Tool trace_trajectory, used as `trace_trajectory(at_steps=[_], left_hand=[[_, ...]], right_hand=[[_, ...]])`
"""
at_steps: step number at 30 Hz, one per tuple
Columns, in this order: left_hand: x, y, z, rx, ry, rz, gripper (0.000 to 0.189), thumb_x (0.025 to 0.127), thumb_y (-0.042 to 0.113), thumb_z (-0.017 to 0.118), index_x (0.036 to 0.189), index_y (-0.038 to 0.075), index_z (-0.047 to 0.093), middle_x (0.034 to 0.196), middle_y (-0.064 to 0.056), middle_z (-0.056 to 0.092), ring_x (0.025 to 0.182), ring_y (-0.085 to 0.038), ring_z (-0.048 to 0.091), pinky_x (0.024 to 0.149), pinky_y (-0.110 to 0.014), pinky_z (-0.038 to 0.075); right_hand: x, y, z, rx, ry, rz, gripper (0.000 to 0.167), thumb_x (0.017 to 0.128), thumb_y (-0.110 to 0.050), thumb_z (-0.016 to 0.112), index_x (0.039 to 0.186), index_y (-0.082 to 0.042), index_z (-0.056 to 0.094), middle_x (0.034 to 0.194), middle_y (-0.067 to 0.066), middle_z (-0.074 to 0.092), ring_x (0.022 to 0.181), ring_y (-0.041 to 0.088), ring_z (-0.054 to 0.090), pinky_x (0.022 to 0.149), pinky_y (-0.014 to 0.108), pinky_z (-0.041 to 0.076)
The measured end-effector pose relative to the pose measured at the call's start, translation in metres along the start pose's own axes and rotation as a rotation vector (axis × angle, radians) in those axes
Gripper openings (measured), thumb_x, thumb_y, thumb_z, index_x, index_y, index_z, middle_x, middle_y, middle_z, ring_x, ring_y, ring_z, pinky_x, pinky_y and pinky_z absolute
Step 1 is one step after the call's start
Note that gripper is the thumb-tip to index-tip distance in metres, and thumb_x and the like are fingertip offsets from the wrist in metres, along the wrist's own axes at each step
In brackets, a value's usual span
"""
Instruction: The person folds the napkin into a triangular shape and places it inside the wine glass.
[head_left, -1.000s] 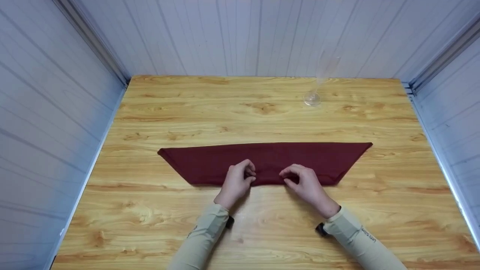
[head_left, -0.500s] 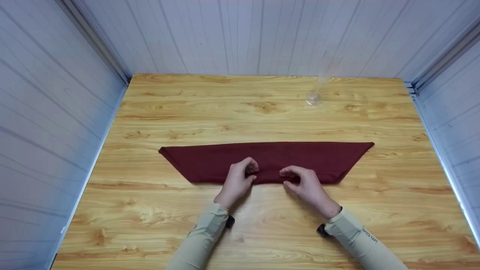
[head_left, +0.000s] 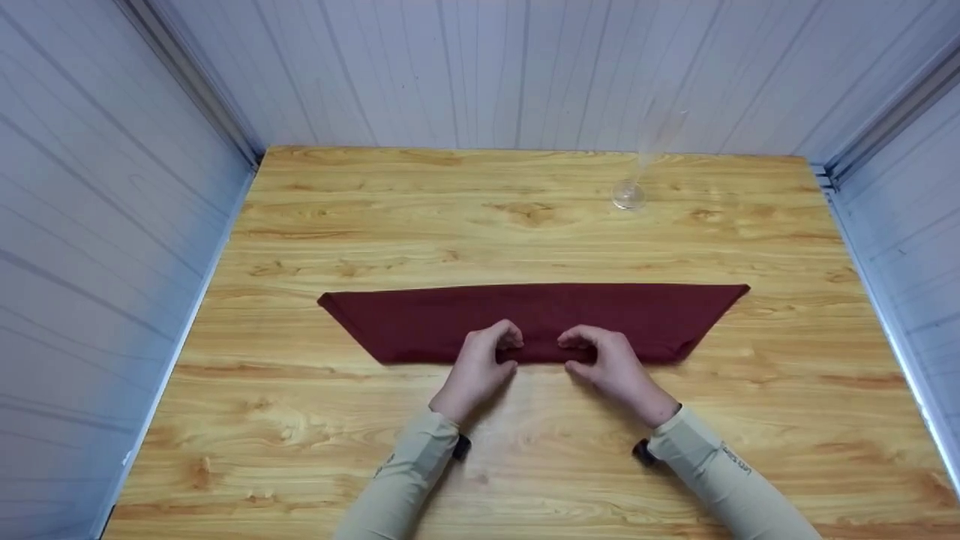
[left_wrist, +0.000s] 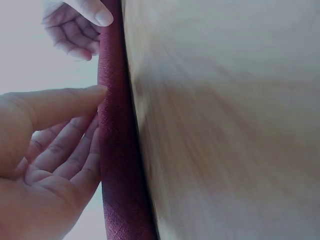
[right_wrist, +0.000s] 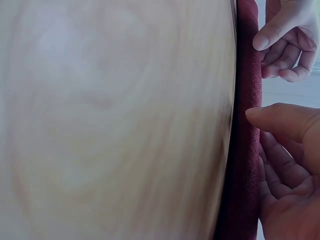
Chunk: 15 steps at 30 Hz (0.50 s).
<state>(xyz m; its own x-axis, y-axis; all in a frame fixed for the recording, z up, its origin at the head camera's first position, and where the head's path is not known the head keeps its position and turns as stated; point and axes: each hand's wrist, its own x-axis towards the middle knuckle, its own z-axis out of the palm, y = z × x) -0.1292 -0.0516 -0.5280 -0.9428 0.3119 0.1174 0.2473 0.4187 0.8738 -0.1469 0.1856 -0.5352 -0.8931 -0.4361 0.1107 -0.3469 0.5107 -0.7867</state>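
A dark red cloth napkin (head_left: pixel 420 319) lies across the table as a long trapezoid, with its near edge rolled up. My left hand (head_left: pixel 478 367) holds that roll left of the middle, its thumb on the near side and its curled fingers over the far side. A short way to the right, my right hand (head_left: pixel 616 367) grips the same roll in a mirrored pose. In the left wrist view the thumb tip touches the rolled napkin (left_wrist: pixel 119 150). The right wrist view likewise has a thumb on the roll (right_wrist: pixel 248 150), with fingers partly hidden behind it.
A clear stemmed glass, its round base (head_left: pixel 628 195) easiest to see, stands at the back right of the wooden table (head_left: pixel 300 450). Pale panel walls (head_left: pixel 480 75) enclose the back and both sides.
The near edge of the napkin has moved slightly away from me, making the strip a little narrower. Both thumbs and fingers have shifted slightly along the roll, and the left hand has edged rightward.
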Motion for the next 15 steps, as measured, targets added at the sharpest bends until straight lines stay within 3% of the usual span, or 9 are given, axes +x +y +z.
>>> trace_trajectory(at_steps=[10,15], left_hand=[[0.0018,-0.0032,0.0007,0.120,-0.002,0.035,0.033,0.076,-0.019,0.065,0.098,0.004,0.060,0.094,-0.006,0.066,0.092,-0.014,0.061,0.082,-0.028,0.050],[-0.0019,-0.0016,-0.0004,0.161,-0.016,0.084,0.030,0.076,-0.018,0.065,0.098,0.003,0.060,0.094,-0.006,0.067,0.092,-0.015,0.062,0.082,-0.027,0.050]], right_hand=[[0.0066,-0.0031,-0.0009,-0.062,-0.046,0.006,0.027,0.078,0.006,0.072,0.099,-0.009,0.066,0.095,-0.001,0.067,0.095,0.015,0.062,0.084,0.036,0.050],[0.0073,-0.0048,-0.0024,-0.110,-0.087,-0.001,0.024,0.080,0.004,0.070,0.097,-0.012,0.065,0.093,-0.004,0.066,0.090,0.012,0.061,0.079,0.034,0.051]])
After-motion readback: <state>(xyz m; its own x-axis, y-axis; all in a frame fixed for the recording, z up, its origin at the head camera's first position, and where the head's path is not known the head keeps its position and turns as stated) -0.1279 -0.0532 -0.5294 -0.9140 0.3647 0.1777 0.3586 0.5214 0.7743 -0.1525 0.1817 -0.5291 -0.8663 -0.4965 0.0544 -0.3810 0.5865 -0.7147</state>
